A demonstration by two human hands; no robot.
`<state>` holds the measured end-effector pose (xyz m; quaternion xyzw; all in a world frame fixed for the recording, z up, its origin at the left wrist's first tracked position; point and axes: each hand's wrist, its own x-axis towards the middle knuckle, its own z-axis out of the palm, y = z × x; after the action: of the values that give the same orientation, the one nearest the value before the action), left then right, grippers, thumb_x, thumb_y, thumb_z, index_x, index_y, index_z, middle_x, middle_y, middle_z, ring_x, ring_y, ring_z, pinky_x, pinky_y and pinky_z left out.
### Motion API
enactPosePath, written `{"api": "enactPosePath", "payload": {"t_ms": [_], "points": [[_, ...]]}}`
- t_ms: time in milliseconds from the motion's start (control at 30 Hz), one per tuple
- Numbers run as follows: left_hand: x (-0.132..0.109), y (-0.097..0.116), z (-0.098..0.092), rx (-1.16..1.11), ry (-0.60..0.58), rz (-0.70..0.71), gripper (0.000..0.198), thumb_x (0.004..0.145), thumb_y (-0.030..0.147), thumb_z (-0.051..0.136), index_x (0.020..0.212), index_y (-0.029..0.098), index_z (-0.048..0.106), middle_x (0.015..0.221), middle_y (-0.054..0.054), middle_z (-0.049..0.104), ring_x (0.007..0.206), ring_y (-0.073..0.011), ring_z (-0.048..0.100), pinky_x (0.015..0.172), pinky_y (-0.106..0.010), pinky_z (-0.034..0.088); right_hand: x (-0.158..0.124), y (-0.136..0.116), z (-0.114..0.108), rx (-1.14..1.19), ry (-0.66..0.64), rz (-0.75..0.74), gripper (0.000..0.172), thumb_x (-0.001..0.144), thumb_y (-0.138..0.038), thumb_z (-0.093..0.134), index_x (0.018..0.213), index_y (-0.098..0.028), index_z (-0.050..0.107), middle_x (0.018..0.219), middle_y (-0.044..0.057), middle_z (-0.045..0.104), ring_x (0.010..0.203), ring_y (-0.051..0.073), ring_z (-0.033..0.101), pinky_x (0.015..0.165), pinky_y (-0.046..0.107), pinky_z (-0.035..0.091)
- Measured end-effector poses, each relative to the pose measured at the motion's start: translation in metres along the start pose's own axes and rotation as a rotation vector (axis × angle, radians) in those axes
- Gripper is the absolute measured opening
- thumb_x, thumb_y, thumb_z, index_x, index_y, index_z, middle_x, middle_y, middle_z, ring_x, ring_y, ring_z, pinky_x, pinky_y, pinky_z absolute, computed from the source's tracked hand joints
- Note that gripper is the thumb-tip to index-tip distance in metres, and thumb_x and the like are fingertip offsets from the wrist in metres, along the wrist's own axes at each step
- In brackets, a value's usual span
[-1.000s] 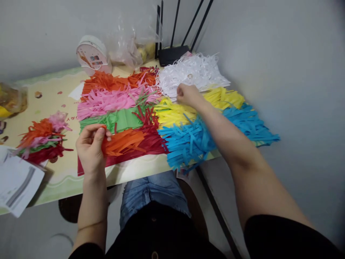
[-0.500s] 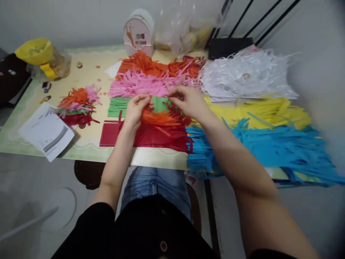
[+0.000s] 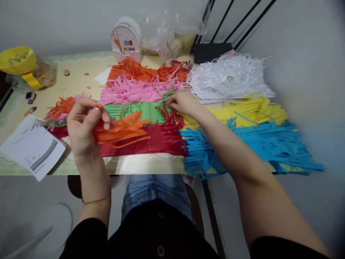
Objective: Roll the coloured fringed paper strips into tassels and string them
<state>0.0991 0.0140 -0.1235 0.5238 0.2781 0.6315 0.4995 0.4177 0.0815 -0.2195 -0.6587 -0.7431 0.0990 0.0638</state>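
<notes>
Dim light falls softly — pale glare on the table (image 3: 151, 165), slight blur throughout.

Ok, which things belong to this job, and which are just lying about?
Likely the job: held orange strips, green strips, red strips, pink strips, yellow strips, blue strips, white strips.
Likely lying about: printed paper, pink container, plastic bag, router, yellow bowl.

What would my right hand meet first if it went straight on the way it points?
Probably the red strips ahead of the right hand, beside the green paper; depth is unclear, so it might pass above them.
</notes>
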Motion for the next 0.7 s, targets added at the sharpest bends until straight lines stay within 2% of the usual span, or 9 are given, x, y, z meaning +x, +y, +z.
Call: {"api": "enactPosePath", "payload": {"t_ms": [133, 233, 333, 433, 500, 567, 700], "points": [[0.003, -0.03, 0.01, 0.064, -0.063, -0.14, 0.043, 0.068, 0.048, 0.096, 0.08, 0.019, 0.066, 0.057, 0.003, 0.062, 0.045, -0.0095, 0.055, 0.049, -0.025, 0.05, 0.001, -0.003, 0.02, 0.004, -0.017, -0.001, 0.012, 0.083, -0.012, 0.066, 0.081, -0.016, 0.077, 0.091, 0.014, 0.08, 0.094, 0.031, 0.073, 0.09, 0.041, 0.055], [0.004, -0.049, 0.014, 0.066, -0.113, -0.214, 0.043, 0.068, 0.047, 0.096, 0.081, 0.018, 0.067, 0.061, 0.002, 0.066, 0.047, -0.0095, 0.058, 0.051, -0.023, 0.05, 0.001, 0.0, 0.029, 0.024, -0.002, 0.004, 0.008, 0.082, -0.011, 0.07, 0.076, -0.016, 0.073, 0.089, 0.013, 0.079, 0.09, 0.027, 0.072, 0.089, 0.037, 0.053], [0.005, -0.062, 0.017, 0.055, -0.122, -0.236, 0.041, 0.068, 0.046, 0.097, 0.081, 0.017, 0.07, 0.062, 0.001, 0.07, 0.051, -0.0091, 0.061, 0.056, -0.022, 0.052, -0.003, 0.003, 0.022, 0.027, 0.034, -0.003, 0.006, 0.087, -0.015, 0.068, 0.083, -0.014, 0.073, 0.1, 0.016, 0.078, 0.097, 0.027, 0.071, 0.091, 0.036, 0.052], [0.003, -0.068, 0.022, 0.071, -0.085, -0.227, 0.043, 0.066, 0.048, 0.097, 0.082, 0.017, 0.071, 0.065, 0.0, 0.073, 0.055, -0.0093, 0.065, 0.062, -0.021, 0.054, -0.018, -0.002, -0.002, 0.076, 0.211, 0.01, 0.015, 0.093, -0.021, 0.061, 0.095, -0.014, 0.074, 0.11, 0.019, 0.077, 0.103, 0.03, 0.071, 0.094, 0.041, 0.052], [0.001, -0.07, 0.025, 0.102, -0.069, -0.205, 0.044, 0.068, 0.051, 0.095, 0.083, 0.017, 0.071, 0.068, -0.002, 0.075, 0.058, -0.01, 0.067, 0.064, -0.022, 0.055, -0.035, -0.016, -0.018, 0.212, 0.352, -0.012, 0.018, 0.095, -0.026, 0.06, 0.101, -0.016, 0.073, 0.105, 0.015, 0.078, 0.098, 0.029, 0.073, 0.093, 0.041, 0.054], [-0.003, -0.07, 0.029, 0.145, -0.09, -0.183, 0.043, 0.073, 0.053, 0.092, 0.084, 0.017, 0.072, 0.072, -0.003, 0.077, 0.062, -0.011, 0.069, 0.067, -0.023, 0.056, -0.054, -0.037, -0.03, 0.428, 0.413, -0.094, 0.015, 0.093, -0.031, 0.064, 0.1, -0.02, 0.073, 0.097, 0.009, 0.079, 0.087, 0.024, 0.075, 0.087, 0.037, 0.057], [-0.013, -0.065, 0.038, 0.209, -0.17, -0.145, 0.041, 0.078, 0.054, 0.088, 0.084, 0.016, 0.072, 0.075, -0.005, 0.077, 0.067, -0.0127, 0.072, 0.07, -0.024, 0.057, -0.082, -0.08, -0.038, 0.872, 0.356, -0.25, 0.012, 0.086, -0.036, 0.076, 0.089, -0.025, 0.072, 0.084, 0.002, 0.078, 0.077, 0.019, 0.075, 0.074, 0.032, 0.061]]}}
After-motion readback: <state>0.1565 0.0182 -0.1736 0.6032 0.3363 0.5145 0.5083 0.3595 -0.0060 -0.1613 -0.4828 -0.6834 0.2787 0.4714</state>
